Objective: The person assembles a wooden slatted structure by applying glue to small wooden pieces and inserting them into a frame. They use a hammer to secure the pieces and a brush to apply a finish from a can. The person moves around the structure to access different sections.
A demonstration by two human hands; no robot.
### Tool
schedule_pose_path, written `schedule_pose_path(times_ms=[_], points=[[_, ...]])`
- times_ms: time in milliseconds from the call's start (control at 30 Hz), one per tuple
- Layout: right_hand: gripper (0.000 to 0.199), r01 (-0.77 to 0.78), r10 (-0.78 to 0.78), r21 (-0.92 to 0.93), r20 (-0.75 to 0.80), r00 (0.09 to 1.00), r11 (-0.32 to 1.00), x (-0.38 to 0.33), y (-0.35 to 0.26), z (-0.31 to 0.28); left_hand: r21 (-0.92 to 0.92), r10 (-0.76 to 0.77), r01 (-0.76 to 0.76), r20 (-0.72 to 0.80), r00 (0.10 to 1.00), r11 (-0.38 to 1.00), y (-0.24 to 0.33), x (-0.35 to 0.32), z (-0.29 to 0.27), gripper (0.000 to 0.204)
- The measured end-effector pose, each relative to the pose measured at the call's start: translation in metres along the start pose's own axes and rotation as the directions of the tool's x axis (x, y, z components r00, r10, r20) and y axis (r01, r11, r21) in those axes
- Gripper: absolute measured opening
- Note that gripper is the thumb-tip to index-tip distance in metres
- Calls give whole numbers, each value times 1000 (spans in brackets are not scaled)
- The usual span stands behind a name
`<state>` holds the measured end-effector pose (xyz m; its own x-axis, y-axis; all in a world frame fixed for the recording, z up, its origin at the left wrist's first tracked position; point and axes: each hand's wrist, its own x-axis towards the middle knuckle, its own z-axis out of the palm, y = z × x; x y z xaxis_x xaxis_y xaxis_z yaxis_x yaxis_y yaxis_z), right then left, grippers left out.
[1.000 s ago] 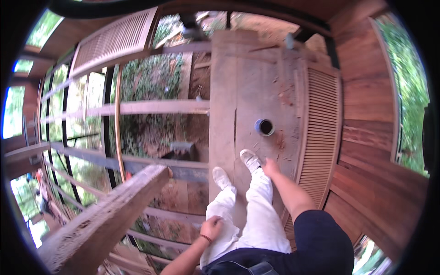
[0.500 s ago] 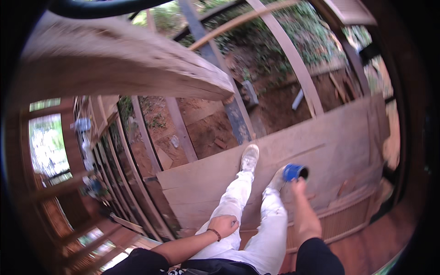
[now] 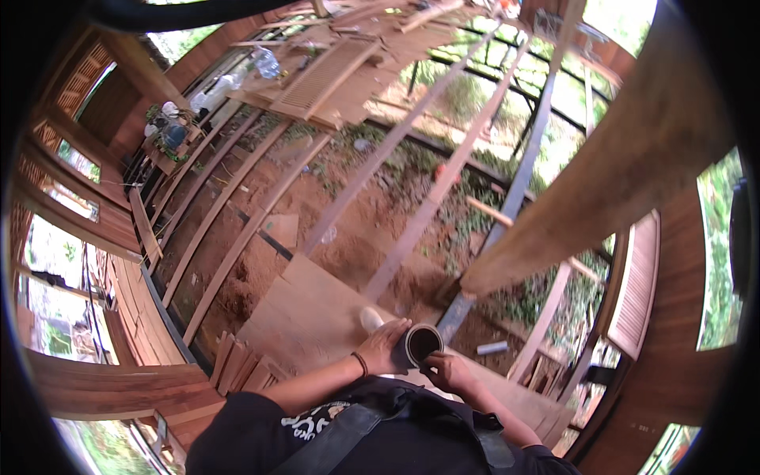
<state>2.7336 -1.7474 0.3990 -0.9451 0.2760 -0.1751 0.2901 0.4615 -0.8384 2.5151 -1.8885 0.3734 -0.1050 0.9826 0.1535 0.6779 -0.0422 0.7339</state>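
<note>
A blue mug (image 3: 425, 342) with a dark inside is held in front of my body, its mouth facing up toward me. My right hand (image 3: 448, 372) grips it at the right, near the rim, with fingers curled. On the opposite side my left hand (image 3: 384, 347) is pressed round the mug's wall, a brown bracelet on that wrist. What the mug contains is too dark to make out. One pale shoe (image 3: 370, 319) shows just beyond my left hand, on a wide wooden board (image 3: 313, 305).
Bare floor joists (image 3: 419, 222) span open gaps over reddish soil. A thick wooden post (image 3: 586, 166) rises close by on the right. Slatted panels (image 3: 328, 79) and a large clear bottle (image 3: 266, 62) lie on boards farther off. Cut timber pieces (image 3: 245, 368) stand at the left.
My right hand has brought the mug from beside my right leg up in front of my body. The left hand has left my thigh and joined it. The view has swung left and upward.
</note>
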Motion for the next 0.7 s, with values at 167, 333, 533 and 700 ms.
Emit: schedule_pose_path(times_ms=[167,333,533,700], points=[[10,272,-266,-62,97,959,960,147,-54,-35,-84,-84,80,-55,995,993,-40,43,-135,105],[20,417,-410,-140,79,909,898,261,-115,-69,227,60,20,-340,938,974,-66,67,-229,110],[31,435,-431,-192,62,900,880,359,-119,-112,304,69,55,-385,920,951,-111,137,-286,106],[28,268,-274,-165,-16,962,949,448,-110,-186,366,108,25,-339,934,930,-181,221,-317,102]])
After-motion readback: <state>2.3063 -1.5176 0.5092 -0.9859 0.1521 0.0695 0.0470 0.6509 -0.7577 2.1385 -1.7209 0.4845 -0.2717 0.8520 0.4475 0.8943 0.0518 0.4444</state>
